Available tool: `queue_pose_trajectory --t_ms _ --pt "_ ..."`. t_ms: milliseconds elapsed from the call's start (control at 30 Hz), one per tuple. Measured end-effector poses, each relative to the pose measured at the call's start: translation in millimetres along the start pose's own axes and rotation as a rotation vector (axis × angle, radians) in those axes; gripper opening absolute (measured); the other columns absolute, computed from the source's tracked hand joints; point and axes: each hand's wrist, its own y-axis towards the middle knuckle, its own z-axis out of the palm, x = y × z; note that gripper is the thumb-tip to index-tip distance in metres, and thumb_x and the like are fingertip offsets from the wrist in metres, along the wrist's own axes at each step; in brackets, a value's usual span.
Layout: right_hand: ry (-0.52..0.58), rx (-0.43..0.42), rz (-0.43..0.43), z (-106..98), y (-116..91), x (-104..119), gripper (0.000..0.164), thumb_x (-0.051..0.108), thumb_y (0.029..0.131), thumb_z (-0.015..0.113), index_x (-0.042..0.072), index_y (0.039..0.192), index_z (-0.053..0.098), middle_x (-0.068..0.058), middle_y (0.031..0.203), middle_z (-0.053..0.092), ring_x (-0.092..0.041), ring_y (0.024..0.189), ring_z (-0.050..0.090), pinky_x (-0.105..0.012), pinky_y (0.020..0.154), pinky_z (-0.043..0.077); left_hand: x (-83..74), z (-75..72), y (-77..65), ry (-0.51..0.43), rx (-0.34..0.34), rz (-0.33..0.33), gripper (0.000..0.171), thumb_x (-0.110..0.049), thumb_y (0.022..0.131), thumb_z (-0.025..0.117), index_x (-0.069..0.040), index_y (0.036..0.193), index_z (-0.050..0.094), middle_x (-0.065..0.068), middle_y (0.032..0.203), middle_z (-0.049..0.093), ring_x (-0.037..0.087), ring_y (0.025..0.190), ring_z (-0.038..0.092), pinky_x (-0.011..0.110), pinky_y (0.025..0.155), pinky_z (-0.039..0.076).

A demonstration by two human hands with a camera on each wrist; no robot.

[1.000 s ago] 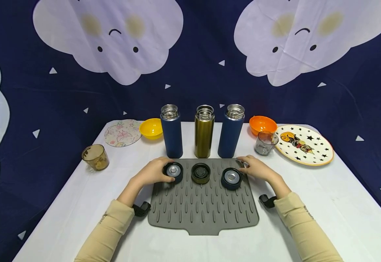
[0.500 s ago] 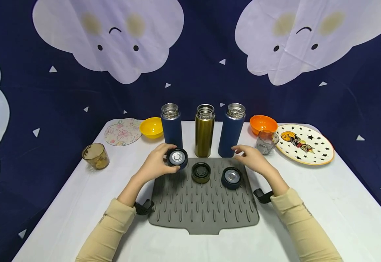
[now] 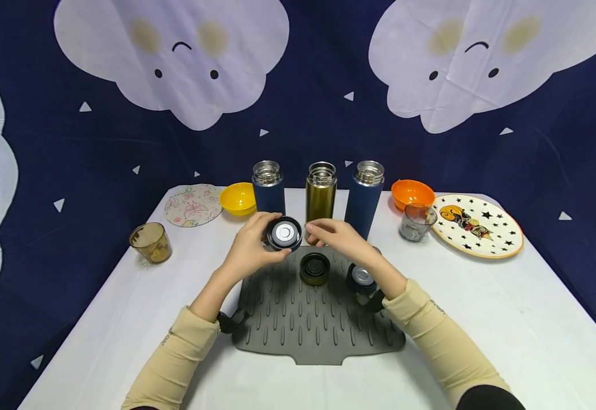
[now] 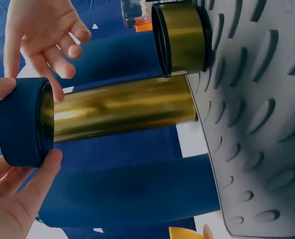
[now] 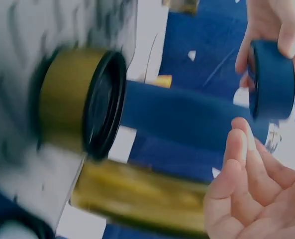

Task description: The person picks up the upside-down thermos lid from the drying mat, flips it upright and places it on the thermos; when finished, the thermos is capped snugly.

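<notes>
My left hand (image 3: 254,245) grips a dark blue bottle lid (image 3: 285,233) by its rim, raised above the grey mat, its inner side facing me. Close by on the right, my right hand (image 3: 341,239) hovers with fingers loosely extended, apart from the lid and holding nothing; the right wrist view shows its fingers (image 5: 237,164) just below the lid. On the mat (image 3: 318,336) lie a gold lid (image 3: 314,269) and a second blue lid (image 3: 363,275), partly covered by my right forearm. Behind stand a left blue bottle (image 3: 269,193), a gold bottle (image 3: 321,196) and a right blue bottle (image 3: 363,199), all uncapped.
At left are a brown glass (image 3: 151,242), a floral round mat (image 3: 194,205) and a yellow bowl (image 3: 239,199). On the right stand an orange bowl (image 3: 412,194), a grey glass (image 3: 417,222) and a starry plate (image 3: 503,233). A dark cloth backdrop hangs behind the table.
My left hand has lifted the blue lid off the mat and moved it up and slightly right. From beside the right lid, my right hand has come left toward the held one.
</notes>
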Motion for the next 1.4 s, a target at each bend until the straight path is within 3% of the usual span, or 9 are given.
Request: queue_pose_trajectory --t_ms 167,400,533,633,767,867,967,1167,1400 --pt "0.179 0.086 0.067 9.5 6.9 1.7 0.045 0.030 0.095 0.049 -0.002 0.128 0.050 -0.014 0.101 0.065 -0.031 0.093 0.059 -0.047 0.082 0.046 -1.8 0.3 -1.0 -0.007 -0.014 0.023 0.070 -0.019 0.068 0.081 -0.002 0.129 0.049 0.012 0.121 0.049 0.026 0.104 0.054 0.038 0.082 0.050" --pt "0.330 0.117 0.091 13.1 13.6 -5.4 0.039 0.022 0.095 0.050 -0.006 0.123 0.051 -0.001 0.091 0.064 -0.015 0.085 0.062 -0.027 0.072 0.049 -0.8 2.0 -1.4 -0.023 -0.033 0.040 0.071 -0.016 0.068 0.082 -0.002 0.129 0.049 0.013 0.121 0.049 0.026 0.106 0.053 0.037 0.083 0.051" --pt "0.379 0.095 0.081 13.2 13.9 -5.2 0.039 0.018 0.095 0.050 -0.008 0.125 0.047 -0.002 0.094 0.062 -0.009 0.082 0.062 -0.035 0.082 0.049 -1.1 2.5 -0.7 -0.054 -0.020 0.034 0.076 -0.015 0.069 0.082 -0.006 0.133 0.043 0.014 0.126 0.044 0.028 0.113 0.048 0.039 0.086 0.049" --pt "0.373 0.058 0.040 13.9 12.6 -4.1 0.041 0.016 0.093 0.053 -0.007 0.126 0.046 -0.006 0.100 0.061 -0.008 0.083 0.062 -0.040 0.087 0.047 -0.5 1.2 -0.7 -0.112 0.011 -0.008 0.084 -0.017 0.070 0.081 -0.010 0.139 0.035 0.016 0.131 0.038 0.031 0.116 0.046 0.043 0.089 0.047" --pt "0.346 -0.011 -0.092 16.5 9.6 -4.3 0.036 0.008 0.089 0.058 -0.006 0.121 0.050 -0.013 0.104 0.060 -0.014 0.085 0.061 -0.040 0.084 0.049 -0.4 -5.0 0.4 -0.267 0.052 -0.139 0.084 -0.019 0.075 0.076 -0.013 0.144 0.028 0.017 0.134 0.035 0.035 0.115 0.047 0.044 0.092 0.045" --pt "0.225 -0.099 -0.246 20.8 7.7 -5.2 0.033 0.005 0.084 0.066 -0.002 0.115 0.055 -0.015 0.107 0.060 -0.020 0.088 0.062 -0.035 0.080 0.051 -1.3 -11.0 2.1 -0.385 0.090 -0.252 0.075 -0.020 0.082 0.069 -0.012 0.144 0.028 0.018 0.134 0.037 0.038 0.117 0.046 0.046 0.094 0.043" --pt "-0.013 -0.227 -0.444 26.9 6.3 -6.9 0.035 0.004 0.076 0.073 0.002 0.109 0.061 -0.013 0.106 0.060 -0.024 0.089 0.063 -0.034 0.077 0.053 -1.7 -14.3 3.0 -0.446 0.132 -0.324 0.068 -0.019 0.085 0.065 -0.010 0.143 0.030 0.019 0.134 0.038 0.038 0.119 0.044 0.049 0.094 0.041" --pt "-0.568 -0.514 -0.850 35.3 5.4 -8.2 0.039 0.005 0.067 0.080 0.006 0.103 0.066 -0.012 0.103 0.061 -0.023 0.083 0.062 -0.034 0.073 0.052 -2.8 -14.1 2.8 -0.480 0.147 -0.339 0.069 -0.018 0.083 0.067 -0.008 0.142 0.033 0.017 0.136 0.038 0.036 0.119 0.044 0.046 0.092 0.044" --pt "-0.697 -0.608 -0.938 39.3 6.3 -3.9 0.040 0.006 0.066 0.080 0.007 0.104 0.068 -0.014 0.104 0.063 -0.025 0.090 0.063 -0.038 0.077 0.051 -2.6 -8.8 2.7 -0.356 0.074 -0.293 0.073 -0.022 0.076 0.075 -0.008 0.138 0.039 0.015 0.132 0.042 0.033 0.113 0.049 0.045 0.094 0.043"
